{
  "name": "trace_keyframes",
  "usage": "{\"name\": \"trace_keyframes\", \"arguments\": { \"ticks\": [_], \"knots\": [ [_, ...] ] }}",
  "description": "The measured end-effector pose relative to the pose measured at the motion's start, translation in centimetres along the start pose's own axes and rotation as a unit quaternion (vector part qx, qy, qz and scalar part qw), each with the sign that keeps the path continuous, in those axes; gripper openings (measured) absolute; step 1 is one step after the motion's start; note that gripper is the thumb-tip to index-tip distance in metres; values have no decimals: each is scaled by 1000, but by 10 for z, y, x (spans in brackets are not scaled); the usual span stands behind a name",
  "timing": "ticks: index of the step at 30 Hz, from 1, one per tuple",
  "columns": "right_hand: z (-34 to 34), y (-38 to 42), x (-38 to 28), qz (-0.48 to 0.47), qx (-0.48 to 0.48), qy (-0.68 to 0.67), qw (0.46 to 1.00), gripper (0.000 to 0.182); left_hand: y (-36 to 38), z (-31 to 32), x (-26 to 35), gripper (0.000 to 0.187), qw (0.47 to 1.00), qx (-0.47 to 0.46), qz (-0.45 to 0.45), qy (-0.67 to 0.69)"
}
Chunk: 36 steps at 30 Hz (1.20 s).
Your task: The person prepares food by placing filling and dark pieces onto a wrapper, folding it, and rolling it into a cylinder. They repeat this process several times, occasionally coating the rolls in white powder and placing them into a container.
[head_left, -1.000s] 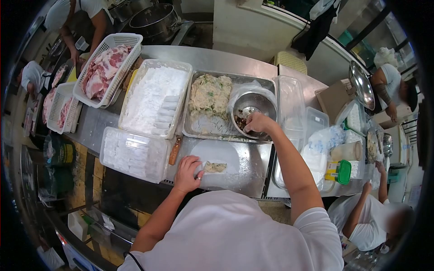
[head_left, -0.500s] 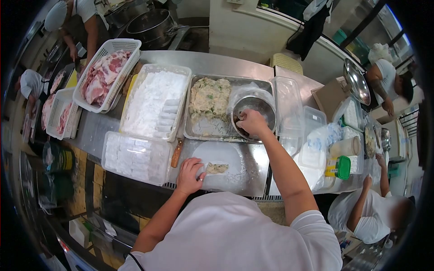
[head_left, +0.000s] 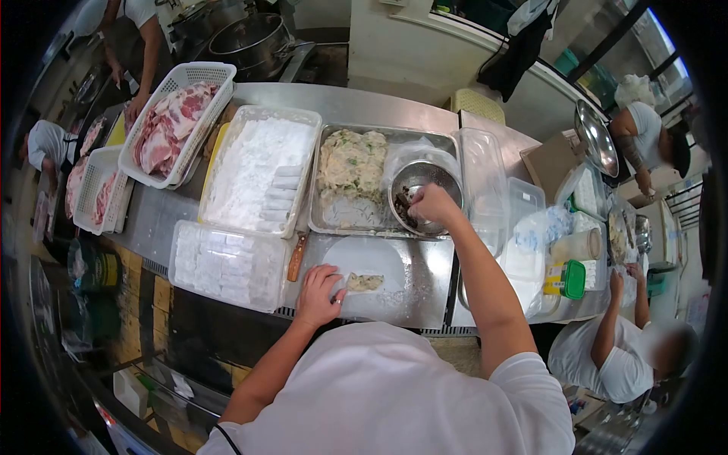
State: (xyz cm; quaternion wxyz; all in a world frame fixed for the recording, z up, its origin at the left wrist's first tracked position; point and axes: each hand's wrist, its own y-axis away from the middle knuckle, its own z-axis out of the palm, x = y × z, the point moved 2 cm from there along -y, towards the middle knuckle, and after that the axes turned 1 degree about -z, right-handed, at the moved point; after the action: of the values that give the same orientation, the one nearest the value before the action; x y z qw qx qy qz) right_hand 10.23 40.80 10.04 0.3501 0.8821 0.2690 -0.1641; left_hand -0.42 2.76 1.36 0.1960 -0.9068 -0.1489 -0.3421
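My right hand (head_left: 432,206) reaches inside a metal bowl (head_left: 453,182) with dark chopped pieces (head_left: 404,205) at the bottom. Its fingers are pinched together and point down; whatever they hold is hidden. My left hand (head_left: 320,296) lies with fingers stretched out at the left edge of a round translucent wrapper (head_left: 360,258) on the steel counter. A small strip of pale filling (head_left: 365,283) rests on the wrapper, just right of this hand. Behind it, a metal tray (head_left: 341,227) carries a mass of pale filling with green bits (head_left: 353,163) and the bowl.
To the left stand a tub of white powder (head_left: 254,159) with several white rolls (head_left: 283,193), a lidded plastic box (head_left: 227,262) and a wooden-handled tool (head_left: 297,258). Farther left, a white basket holds raw meat (head_left: 176,129). Plastic containers (head_left: 481,174) line the right. Other people work at both sides.
My right hand has shifted slightly right within the bowl, uncovering more of the dark pieces. My left hand and the strip of filling have stayed in place.
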Motion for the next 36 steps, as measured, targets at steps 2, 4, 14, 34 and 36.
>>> {"name": "trace_keyframes", "arguments": {
  "ticks": [2,4,14,34,36],
  "knots": [
    [15,4,7,-52,17,75,996,32,1,1,0,38,1000,1,4,-4],
    [21,7,9,-73,42,128,988,35,0,2,-2,37,1000,0,9,-7],
    [30,10,16,-147,89,168,971,34,1,-1,1,37,1000,-3,10,-16],
    [12,-10,50,-43,84,-146,985,39,1,-1,1,37,1000,8,11,-10],
    [14,-8,51,-22,97,-227,969,33,1,-1,0,37,1000,8,13,-10]
  ]
}}
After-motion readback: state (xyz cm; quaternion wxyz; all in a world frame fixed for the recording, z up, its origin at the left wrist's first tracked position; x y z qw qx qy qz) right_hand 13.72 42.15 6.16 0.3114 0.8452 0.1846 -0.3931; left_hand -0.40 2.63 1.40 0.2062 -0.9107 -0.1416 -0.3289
